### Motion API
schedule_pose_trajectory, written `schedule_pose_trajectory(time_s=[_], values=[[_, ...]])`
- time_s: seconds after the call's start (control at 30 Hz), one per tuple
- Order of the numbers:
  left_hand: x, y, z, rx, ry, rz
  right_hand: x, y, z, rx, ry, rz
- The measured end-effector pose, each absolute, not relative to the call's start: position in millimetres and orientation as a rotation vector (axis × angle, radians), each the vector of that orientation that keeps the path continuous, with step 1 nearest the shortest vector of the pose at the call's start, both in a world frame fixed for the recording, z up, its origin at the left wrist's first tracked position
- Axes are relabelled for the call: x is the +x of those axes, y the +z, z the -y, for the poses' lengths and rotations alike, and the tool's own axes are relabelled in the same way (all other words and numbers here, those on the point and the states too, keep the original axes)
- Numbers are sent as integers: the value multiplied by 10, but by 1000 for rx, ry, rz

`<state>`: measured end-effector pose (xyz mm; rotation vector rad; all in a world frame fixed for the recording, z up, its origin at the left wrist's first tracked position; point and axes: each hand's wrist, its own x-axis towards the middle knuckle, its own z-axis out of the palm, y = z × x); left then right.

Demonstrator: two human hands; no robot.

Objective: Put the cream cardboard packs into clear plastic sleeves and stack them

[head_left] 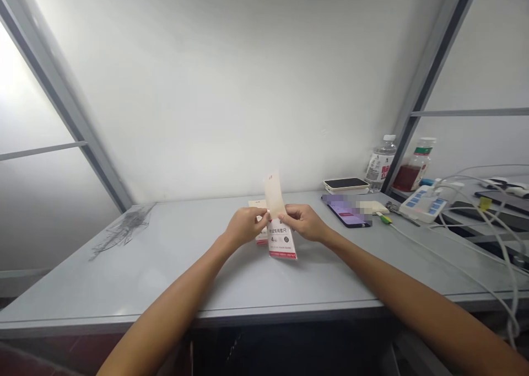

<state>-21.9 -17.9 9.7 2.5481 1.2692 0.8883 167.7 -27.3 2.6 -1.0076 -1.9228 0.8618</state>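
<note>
Both hands hold a white-and-red ruler-set packet with printed Chinese lettering, just above the desk. Its long pale flap stands upward over the printed front. My left hand pinches the packet's left edge near the fold, thumb and fingers closed. On the opposite edge, my right hand grips it with the thumb in front at the foot of the flap. A second, similar packet lies behind the held one, partly hidden by it and by my left hand.
At the right are a lit phone, a dark-screened phone on a white box, a water bottle and a jar of red liquid. A power strip with tangled white cables lies beyond. Dark scribbles mark the desk's left.
</note>
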Motion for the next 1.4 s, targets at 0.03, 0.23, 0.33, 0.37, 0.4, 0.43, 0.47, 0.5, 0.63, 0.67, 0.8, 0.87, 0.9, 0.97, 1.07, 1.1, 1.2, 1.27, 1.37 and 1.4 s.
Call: schedule_pose_trajectory(time_s=[0.03,0.23,0.33,0.37,0.4,0.43,0.47,0.5,0.63,0.67,0.8,0.87,0.9,0.97,1.07,1.1,1.2,1.27,1.37,1.4], values=[[-223,101,177,2545,887,-1257,1681,20,267,-980,841,1932],[-234,106,173,2506,889,-1206,1705,1,244,-872,793,1972],[-225,100,182,2450,913,-1207,1706,6,249,-838,794,1996],[-219,97,186,2420,927,-1210,1705,9,252,-826,790,2005],[-213,95,190,2384,943,-1216,1702,11,255,-816,784,2014],[-207,94,194,2346,959,-1225,1699,13,257,-808,773,2022],[-200,94,197,2307,974,-1235,1695,12,258,-802,761,2027],[-194,95,201,2267,989,-1246,1691,10,258,-797,746,2031],[-157,114,226,2100,1030,-1263,1679,-11,246,-782,677,2028],[-145,119,233,2066,1035,-1260,1678,-17,241,-780,662,2026],[-116,122,221,1985,1060,-1261,1680,-18,251,-782,616,2004],[-143,127,171,1928,1095,-1319,1678,-4,284,-769,595,1987],[-169,135,140,1889,1117,-1356,1674,3,305,-758,586,1981],[-239,166,81,1811,1161,-1389,1662,11,346,-735,585,1966],[-323,232,56,1769,1206,-1306,1641,-3,363,-756,677,1910],[-332,250,69,1767,1220,-1290,1638,-11,353,-776,718,1876],[-300,270,147,1794,1241,-1299,1643,-25,296,-819,785,1763],[-256,262,198,1832,1246,-1298,1656,-18,262,-812,786,1709],[-211,241,230,1852,1276,-1284,1670,1,244,-761,801,1676],[-208,236,227,1850,1288,-1281,1672,6,245,-747,808,1669]])
